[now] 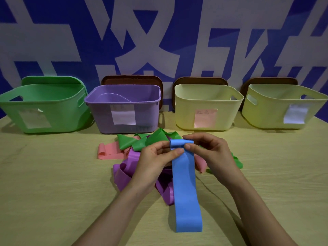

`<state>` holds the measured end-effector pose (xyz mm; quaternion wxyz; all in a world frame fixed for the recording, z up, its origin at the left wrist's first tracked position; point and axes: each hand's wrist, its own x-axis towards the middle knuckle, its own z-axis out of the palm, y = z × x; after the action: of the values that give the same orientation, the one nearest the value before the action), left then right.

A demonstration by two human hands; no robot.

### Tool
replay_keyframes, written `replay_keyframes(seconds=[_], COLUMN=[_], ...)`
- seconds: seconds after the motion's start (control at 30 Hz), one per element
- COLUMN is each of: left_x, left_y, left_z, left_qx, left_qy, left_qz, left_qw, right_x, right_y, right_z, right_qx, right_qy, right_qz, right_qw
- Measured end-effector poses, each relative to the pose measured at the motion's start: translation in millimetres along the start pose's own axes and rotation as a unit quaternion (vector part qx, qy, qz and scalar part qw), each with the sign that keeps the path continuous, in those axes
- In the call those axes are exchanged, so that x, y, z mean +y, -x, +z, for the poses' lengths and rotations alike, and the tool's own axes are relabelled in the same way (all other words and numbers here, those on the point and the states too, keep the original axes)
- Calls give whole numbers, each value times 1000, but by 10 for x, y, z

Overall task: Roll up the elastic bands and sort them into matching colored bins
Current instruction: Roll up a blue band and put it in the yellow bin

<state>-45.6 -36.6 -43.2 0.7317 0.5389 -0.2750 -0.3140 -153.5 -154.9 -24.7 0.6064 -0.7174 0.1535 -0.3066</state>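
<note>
A blue elastic band [184, 189] lies lengthwise on the table, its far end curled over into the start of a roll. My left hand [156, 160] pinches that curled end from the left and my right hand [209, 153] pinches it from the right. Under and behind my hands lies a heap of bands: a green band [134, 142], a pink band [110, 151] and a purple band [124, 174]. Along the back stand a green bin [44, 118], a purple bin [99, 118], and two pale yellow bins [184, 103] [266, 114].
Each bin has a paper label on its front; the left yellow bin's label is pink, the right one's white. Lids lean against the blue and white wall behind the bins. The yellowish wooden table [44, 183] reaches wide on both sides of the heap.
</note>
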Motion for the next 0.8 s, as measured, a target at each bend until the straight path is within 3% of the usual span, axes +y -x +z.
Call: replay_keyframes(seconds=[0.17,0.57,0.8], left_x=[18,-38,-11], left_y=[-3,-30,-23], left_z=[7,-25,2], left_qx=[15,19,-11], left_qy=[12,-73,7], left_qz=[-1,47,-27], left_qw=[1000,996,1000], right_x=[17,35,-9], right_y=[-1,-23,7], right_z=[-1,6,19], right_qx=[0,-45,-12], right_qy=[5,47,8], right_qz=[-10,35,13], right_qw=[1000,997,1000])
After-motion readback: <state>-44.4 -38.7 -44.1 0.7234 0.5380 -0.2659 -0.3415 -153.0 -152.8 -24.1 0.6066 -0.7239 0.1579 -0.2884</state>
